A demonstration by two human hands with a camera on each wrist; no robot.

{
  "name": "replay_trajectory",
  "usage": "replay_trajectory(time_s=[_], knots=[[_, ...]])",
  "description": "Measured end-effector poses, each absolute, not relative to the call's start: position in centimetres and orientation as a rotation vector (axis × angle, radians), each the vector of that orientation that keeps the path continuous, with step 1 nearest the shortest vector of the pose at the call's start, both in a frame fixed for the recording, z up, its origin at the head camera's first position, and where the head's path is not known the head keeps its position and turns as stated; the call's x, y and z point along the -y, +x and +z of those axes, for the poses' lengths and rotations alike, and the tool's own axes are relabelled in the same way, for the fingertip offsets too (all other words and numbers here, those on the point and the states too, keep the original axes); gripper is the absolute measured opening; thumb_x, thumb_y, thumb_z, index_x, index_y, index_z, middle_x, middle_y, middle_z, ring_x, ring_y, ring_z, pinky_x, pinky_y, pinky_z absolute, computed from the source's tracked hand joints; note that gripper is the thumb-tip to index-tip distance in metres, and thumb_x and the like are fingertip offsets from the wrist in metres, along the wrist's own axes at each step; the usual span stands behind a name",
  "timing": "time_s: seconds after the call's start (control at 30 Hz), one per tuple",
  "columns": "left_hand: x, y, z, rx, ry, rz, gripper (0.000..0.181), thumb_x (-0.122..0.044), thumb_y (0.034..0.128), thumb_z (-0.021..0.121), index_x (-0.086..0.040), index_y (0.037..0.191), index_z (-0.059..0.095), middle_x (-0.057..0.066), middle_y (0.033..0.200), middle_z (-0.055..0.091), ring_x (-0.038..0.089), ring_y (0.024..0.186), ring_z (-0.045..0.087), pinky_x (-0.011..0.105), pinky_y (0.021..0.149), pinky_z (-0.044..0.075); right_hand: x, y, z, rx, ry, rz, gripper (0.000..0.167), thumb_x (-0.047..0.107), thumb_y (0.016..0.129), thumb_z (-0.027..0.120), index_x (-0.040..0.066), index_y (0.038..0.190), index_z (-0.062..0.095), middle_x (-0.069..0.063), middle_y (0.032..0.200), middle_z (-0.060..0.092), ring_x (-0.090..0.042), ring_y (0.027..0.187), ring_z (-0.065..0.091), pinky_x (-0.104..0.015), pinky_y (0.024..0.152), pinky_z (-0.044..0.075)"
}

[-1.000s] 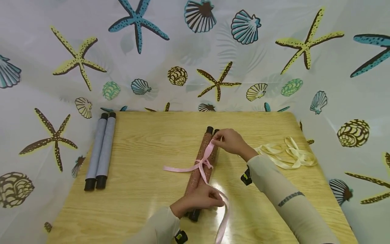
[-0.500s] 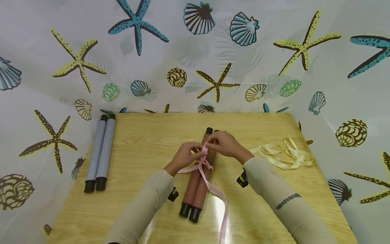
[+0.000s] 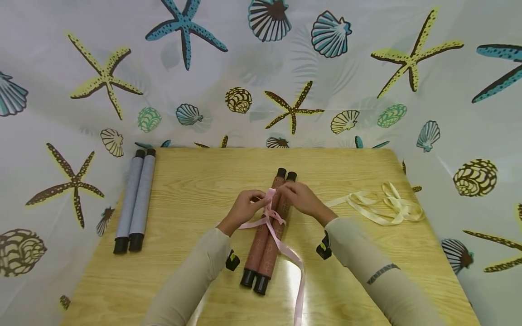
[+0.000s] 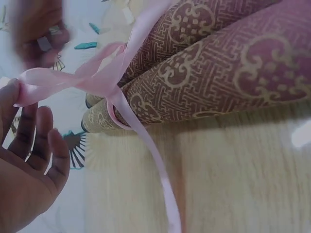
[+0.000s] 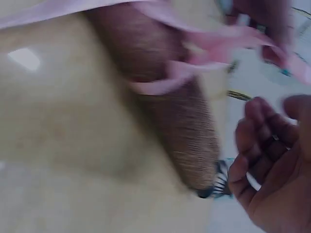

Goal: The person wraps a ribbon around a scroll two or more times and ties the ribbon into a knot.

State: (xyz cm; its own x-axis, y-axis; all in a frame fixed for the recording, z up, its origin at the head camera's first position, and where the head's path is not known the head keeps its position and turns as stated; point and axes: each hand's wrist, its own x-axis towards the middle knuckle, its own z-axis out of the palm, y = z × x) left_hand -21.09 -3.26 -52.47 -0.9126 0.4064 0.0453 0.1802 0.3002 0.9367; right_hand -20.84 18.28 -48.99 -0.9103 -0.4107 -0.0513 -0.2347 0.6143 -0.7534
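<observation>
Two brown patterned rolls with black ends lie side by side, a pink ribbon knotted around their middle. My left hand pinches a pink ribbon loop between thumb and forefinger, above the knot. Just to the right, over the upper part of the rolls, is my right hand; in the right wrist view its fingers are loosely bent, with no ribbon between them. One ribbon tail runs down toward the front edge, the other passes left under my left hand.
Two grey rolls with black ends lie at the table's left side. A loose cream ribbon is heaped at the right. Behind the wooden table hangs a shell-patterned sheet.
My left hand has moved up from the lower rolls to the ribbon above the knot and pinches it. My right hand has let go of the ribbon and shifted slightly right.
</observation>
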Motion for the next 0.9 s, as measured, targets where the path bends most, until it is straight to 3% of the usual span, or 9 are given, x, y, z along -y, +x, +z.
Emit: replay_trajectory(time_s=[0.23,0.57,0.67,0.9], knots=[[4.0,-20.9,-52.9,-2.216,0.318,1.751,0.019,-0.018,0.0981,0.065,-0.002,0.1,0.074,0.004,0.088,0.068,0.035,0.082,0.061,0.049,0.075,0.055,-17.2,-18.9,-51.7,-2.601,-0.445,-1.008,0.026,0.031,0.096,0.067,0.007,0.085,0.073,-0.009,0.077,0.073,-0.007,0.054,0.05,-0.023,0.051,0.04],[5.0,-21.3,-53.4,-2.241,0.294,1.768,0.029,-0.023,0.0979,0.065,0.004,0.104,0.072,0.014,0.094,0.07,0.01,0.072,0.058,0.037,0.071,0.052,-17.1,-19.2,-51.6,-2.422,-0.624,-1.191,0.022,0.005,0.094,0.055,-0.001,0.09,0.075,-0.014,0.085,0.072,-0.007,0.064,0.047,-0.022,0.059,0.04],[5.1,-21.1,-53.5,-2.229,0.281,1.753,0.026,-0.02,0.0984,0.064,0.005,0.103,0.071,0.01,0.092,0.07,0.011,0.072,0.058,0.036,0.071,0.052,-16.9,-19.4,-52.0,-2.458,-0.705,-1.158,0.024,0.003,0.094,0.053,0.001,0.088,0.076,-0.011,0.085,0.072,-0.006,0.067,0.05,-0.021,0.062,0.043],[4.9,-20.4,-53.7,-2.036,0.082,1.613,0.017,-0.019,0.1006,0.059,-0.005,0.095,0.067,-0.006,0.076,0.057,0.007,0.067,0.055,0.029,0.066,0.055,-16.3,-19.7,-52.4,-2.593,-0.749,-0.923,0.011,0.005,0.089,0.066,0.009,0.086,0.076,-0.003,0.08,0.072,-0.003,0.065,0.049,-0.019,0.062,0.043]])
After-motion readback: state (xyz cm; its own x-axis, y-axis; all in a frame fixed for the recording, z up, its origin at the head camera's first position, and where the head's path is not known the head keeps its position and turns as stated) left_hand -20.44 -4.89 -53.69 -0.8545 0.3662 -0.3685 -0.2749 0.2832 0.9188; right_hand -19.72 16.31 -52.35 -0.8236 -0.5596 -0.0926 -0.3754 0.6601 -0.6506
